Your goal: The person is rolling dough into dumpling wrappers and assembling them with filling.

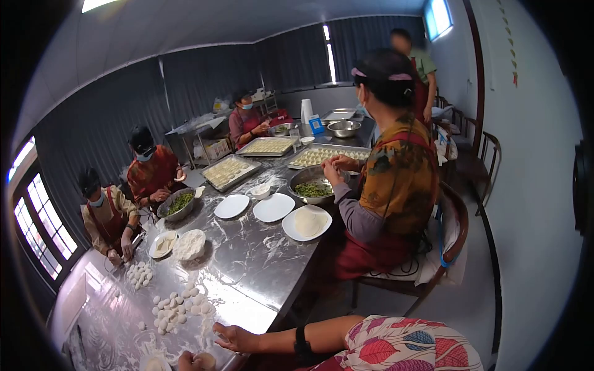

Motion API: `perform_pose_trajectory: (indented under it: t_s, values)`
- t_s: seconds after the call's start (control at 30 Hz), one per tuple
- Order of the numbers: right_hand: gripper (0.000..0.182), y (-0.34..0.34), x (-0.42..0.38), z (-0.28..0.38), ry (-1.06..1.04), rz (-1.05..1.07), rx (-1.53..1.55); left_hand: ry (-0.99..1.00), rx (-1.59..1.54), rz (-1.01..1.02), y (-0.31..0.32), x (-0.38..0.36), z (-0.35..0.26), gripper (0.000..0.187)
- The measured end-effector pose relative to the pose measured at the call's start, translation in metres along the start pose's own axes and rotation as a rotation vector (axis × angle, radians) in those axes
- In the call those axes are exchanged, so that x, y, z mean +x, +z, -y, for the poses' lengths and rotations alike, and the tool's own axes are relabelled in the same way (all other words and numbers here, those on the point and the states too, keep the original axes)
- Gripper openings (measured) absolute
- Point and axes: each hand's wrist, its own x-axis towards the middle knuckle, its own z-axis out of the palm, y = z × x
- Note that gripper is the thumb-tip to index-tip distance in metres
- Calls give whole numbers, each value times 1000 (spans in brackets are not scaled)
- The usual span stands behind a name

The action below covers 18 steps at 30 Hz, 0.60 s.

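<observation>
1. Right hand (236, 338): low over the tabletop (238, 263) by its right edge, near corner; fingers loosely curled, thumb apart, nothing seen in its grasp. Black band on the wrist.
2. Left hand (190, 361): just beside the right, cut off by the lower border. It touches a pale dough piece (206, 360); whether gripped, cannot tell. Hands apart.
3. Dough balls (170, 312): loose cluster at the near end, beyond the hands, flour around. Second cluster (140, 275) farther off, toward the left edge.
4. Pale-loaded dish (154, 363): at the near end, left of the left hand, partly out of view.
5. Mid-tabletop: heaped flour bowl (189, 245) beside a plate of wrappers (164, 245); two white plates (232, 206) (274, 208); a third plate (307, 223) with stacked wrappers, near the right edge.
6. Two steel bowls of green filling, one left (180, 204), one right (311, 188); small white bowl (260, 191) between.
7. Far end: three loaded trays (230, 172) (267, 146) (328, 156).
8. Obstruction: seated co-worker (396, 179) at the right edge, arms over the right filling bowl, hiding part of the far right side. Two co-workers (151, 173) (108, 219) along the left edge.
</observation>
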Motion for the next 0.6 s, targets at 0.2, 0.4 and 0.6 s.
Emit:
perform_pose_trajectory:
  t_s: [0.2, 0.4, 0.6]
  values:
    - [44, 7, 10, -7, 13, 14, -8, -240, -474, -310, 8, -58, -99, 31]
    - [44, 13, 9, -13, 3, -14, -12, -221, -49, -393, 28, -87, -155, 33]
    - [47, 15, 11, -15, 14, -11, -25, -5, -27, -489, 40, -79, -122, 32]
